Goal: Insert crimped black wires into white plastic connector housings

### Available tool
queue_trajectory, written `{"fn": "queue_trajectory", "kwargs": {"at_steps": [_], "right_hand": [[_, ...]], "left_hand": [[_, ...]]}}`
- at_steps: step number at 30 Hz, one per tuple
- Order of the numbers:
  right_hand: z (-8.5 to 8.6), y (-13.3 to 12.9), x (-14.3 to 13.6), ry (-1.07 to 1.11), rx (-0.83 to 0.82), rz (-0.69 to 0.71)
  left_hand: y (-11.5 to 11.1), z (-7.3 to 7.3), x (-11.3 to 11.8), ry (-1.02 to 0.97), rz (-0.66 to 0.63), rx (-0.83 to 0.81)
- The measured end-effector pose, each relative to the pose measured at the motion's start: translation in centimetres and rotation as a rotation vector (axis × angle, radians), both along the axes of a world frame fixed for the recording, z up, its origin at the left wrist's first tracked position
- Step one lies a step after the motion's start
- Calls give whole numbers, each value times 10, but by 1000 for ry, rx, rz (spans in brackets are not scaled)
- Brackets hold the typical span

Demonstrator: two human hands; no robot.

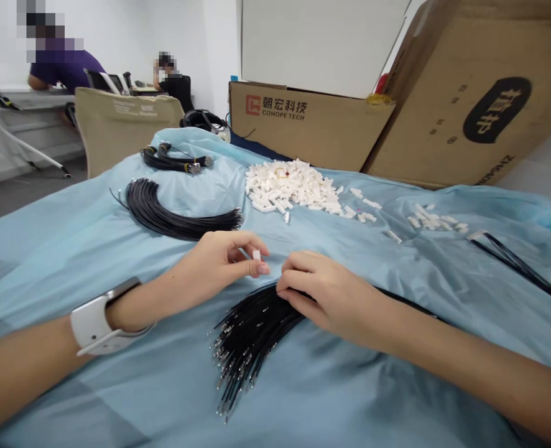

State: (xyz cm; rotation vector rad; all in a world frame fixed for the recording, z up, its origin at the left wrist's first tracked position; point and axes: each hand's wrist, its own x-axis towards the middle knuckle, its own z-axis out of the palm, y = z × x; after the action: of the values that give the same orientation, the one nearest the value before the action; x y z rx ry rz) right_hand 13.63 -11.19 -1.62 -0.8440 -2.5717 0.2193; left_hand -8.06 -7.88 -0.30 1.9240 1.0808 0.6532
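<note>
Between the thumb and fingers of my left hand point(238, 256) is a small white plastic connector housing point(257, 255). My right hand point(324, 289) is closed in a pinch just to the right of it, above a fanned bundle of black wires point(252, 336). Whatever its fingertips grip is hidden. The wires have bare metal terminals at their near left ends and run back under my right hand. The two hands are close together but apart.
Beyond my hands lie a heap of white housings point(294, 186), a smaller pile point(436, 219), a curved black wire bundle point(173, 214) and tied bundles point(173, 160). Joined wires point(520, 264) rest at right. Cardboard boxes point(313, 124) stand behind the blue cloth point(163, 386). Two people sit farther back.
</note>
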Motion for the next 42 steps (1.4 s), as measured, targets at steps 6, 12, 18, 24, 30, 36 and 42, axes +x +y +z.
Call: {"fn": "queue_trajectory", "kwargs": {"at_steps": [6,12,18,24,30,36,42], "right_hand": [[-3,-3,2,90,-50,-11],[-6,-2,-8,-14,-56,62],[0,-12,-8,17,24,108],[-10,-22,-4,128,71,82],[-13,-26,-5,109,36,99],[-14,-30,-5,203,114,76],[-18,-29,-4,268,114,76]], "left_hand": [[-2,3,-2,-1,-41,41],[-4,0,-2,-36,-40,-34],[-9,1,-1,54,-124,12],[-18,3,0,35,-107,-3],[-21,3,0,3,-113,-98],[-23,2,2,-53,-112,-172],[-25,2,1,-69,-108,-183]]}}
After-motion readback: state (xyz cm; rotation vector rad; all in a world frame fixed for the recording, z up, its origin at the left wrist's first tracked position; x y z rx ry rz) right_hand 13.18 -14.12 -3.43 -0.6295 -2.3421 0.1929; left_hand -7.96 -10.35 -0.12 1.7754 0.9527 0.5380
